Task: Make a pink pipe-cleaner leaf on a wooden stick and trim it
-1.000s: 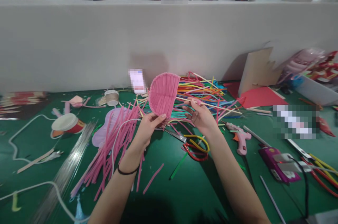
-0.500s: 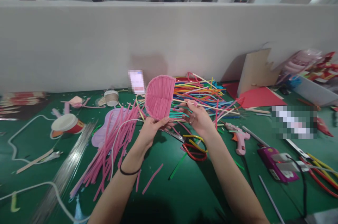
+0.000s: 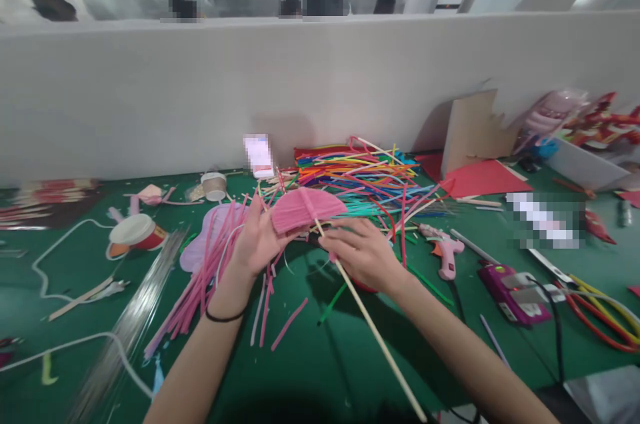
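A pink half-round fan (image 3: 305, 211) made of fuzzy pipe cleaners is held up above the table, its curved edge away from me. My left hand (image 3: 257, 241) grips its left end, thumb upright beside it. A pale wooden stick (image 3: 373, 327) lies against the fan's middle and slants down towards me on the right. The fingers of my right hand (image 3: 365, 251) are curled over the stick just below the fan; their tips are partly hidden. Under the right hand, only bits of the red-handled scissors show. Pink pipe cleaners (image 3: 215, 277) lie in a bundle left of my left hand.
Coloured pipe cleaners (image 3: 360, 167) are heaped against the white partition (image 3: 200, 97). To the right are a pink glue gun (image 3: 447, 254), a purple power strip (image 3: 515, 294) and scissors (image 3: 590, 304). A paper cup (image 3: 137, 234) and thin wires (image 3: 133, 324) lie left.
The fan has tipped and turned, its curved edge now away from me. The stick has swung from pointing right to slanting down towards me. My right hand has moved in close below the fan.
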Action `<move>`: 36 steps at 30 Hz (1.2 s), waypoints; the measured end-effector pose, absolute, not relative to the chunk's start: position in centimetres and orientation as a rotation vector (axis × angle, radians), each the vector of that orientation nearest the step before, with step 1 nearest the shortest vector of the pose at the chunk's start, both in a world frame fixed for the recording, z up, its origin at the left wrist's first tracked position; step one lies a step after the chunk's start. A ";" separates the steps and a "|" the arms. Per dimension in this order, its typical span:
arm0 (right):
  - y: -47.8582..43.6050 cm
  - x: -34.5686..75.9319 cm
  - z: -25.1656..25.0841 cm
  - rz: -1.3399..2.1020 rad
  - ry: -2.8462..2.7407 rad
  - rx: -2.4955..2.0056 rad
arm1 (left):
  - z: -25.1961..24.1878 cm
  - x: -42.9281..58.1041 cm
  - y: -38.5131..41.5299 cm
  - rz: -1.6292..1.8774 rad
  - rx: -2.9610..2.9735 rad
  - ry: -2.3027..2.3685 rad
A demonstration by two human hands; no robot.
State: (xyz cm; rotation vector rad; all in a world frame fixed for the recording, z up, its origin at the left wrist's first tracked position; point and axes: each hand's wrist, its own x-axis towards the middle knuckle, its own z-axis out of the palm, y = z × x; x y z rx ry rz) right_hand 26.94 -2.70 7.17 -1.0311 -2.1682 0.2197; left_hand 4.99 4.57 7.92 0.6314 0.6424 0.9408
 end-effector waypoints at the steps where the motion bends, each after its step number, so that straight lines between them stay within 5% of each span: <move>1: -3.0 26.7 6.2 0.196 -2.251 -1.035 | 7.4 5.0 4.5 0.960 0.639 0.705; 7: -5.7 25.4 3.2 0.461 -2.312 -1.106 | 4.0 4.5 4.1 1.023 0.675 0.919; 13: -5.2 26.1 3.0 0.736 -1.421 -1.274 | 3.4 5.0 2.9 0.986 0.762 1.000; 20: -3.4 25.6 1.3 1.647 -0.617 -1.073 | 3.3 6.8 1.2 0.798 0.904 1.003; 36: -2.7 25.5 0.6 1.530 -0.462 -1.076 | 4.3 7.3 2.1 0.726 0.909 0.959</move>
